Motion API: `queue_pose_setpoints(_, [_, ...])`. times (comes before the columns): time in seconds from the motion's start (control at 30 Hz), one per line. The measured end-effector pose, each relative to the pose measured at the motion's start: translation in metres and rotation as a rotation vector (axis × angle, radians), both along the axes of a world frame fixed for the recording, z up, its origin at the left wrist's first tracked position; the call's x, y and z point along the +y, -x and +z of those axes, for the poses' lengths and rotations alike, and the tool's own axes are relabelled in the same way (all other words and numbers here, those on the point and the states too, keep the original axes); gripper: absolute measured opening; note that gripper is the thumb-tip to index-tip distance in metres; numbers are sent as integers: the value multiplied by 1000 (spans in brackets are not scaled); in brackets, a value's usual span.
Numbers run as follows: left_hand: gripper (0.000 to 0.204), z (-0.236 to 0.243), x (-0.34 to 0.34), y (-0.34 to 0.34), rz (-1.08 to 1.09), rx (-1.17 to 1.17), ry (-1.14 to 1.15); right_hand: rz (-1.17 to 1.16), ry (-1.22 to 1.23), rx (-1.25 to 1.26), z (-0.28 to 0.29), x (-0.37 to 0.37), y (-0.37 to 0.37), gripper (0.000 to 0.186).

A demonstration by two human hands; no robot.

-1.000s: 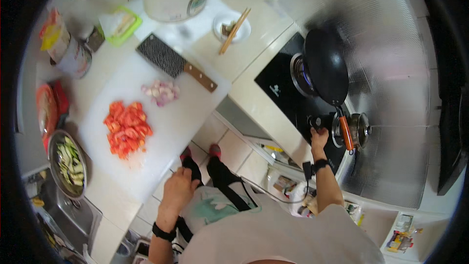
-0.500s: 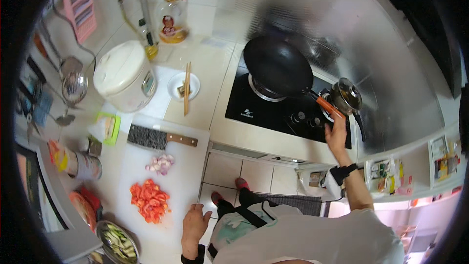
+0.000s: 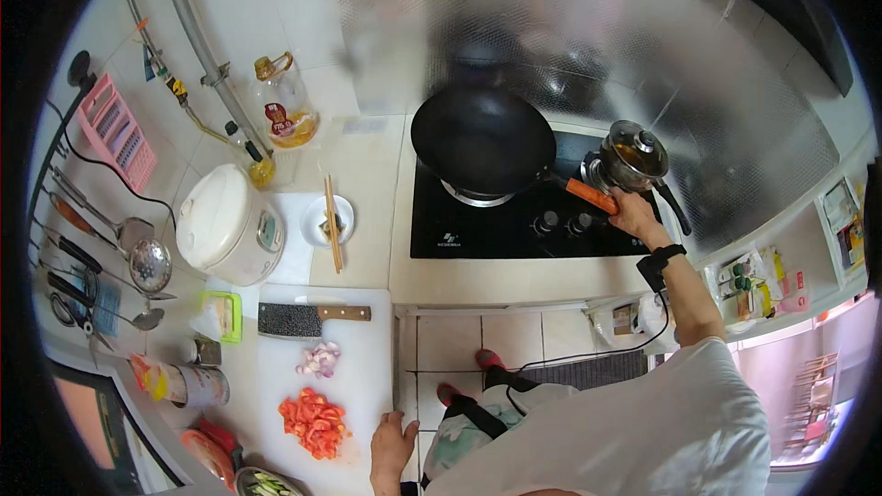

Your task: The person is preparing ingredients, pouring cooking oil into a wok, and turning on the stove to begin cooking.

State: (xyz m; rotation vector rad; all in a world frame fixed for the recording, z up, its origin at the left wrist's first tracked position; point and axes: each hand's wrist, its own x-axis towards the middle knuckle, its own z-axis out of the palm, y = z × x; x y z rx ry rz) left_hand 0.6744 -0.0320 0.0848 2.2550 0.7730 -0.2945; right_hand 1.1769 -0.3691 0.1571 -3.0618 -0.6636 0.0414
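A black wok sits over the left burner of the gas stove. My right hand is closed round the end of its orange handle. By the right edge of the white cutting board, my left hand is held with its fingers and thumb apart and holds nothing. On that board lie chopped tomatoes, a small heap of chopped pale purple pieces and a cleaver with a wooden handle.
A lidded glass pot stands on the right burner. Chopsticks lie across a small white bowl, near the rice cooker and oil bottle. A bowl of cut green vegetables shows at the lower left.
My right hand has closed on the wok handle, where its fingers were reaching at the tip before. The whole view has turned and shifted; my left hand stays by the board.
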Motion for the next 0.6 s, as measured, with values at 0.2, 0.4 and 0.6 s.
queue_pose_setpoints(0.2, [34,1,-11,-1,92,15,14,104,-208,215,18,11,43,43])
queue_pose_setpoints(0.4, [34,-1,-10,-28,56,-24,-21,-76,-108,85,14,41,81,47])
queue_pose_setpoints(0.6, [37,13,-2,-21,79,-20,-54,-26,-246,92,27,77,113,63])
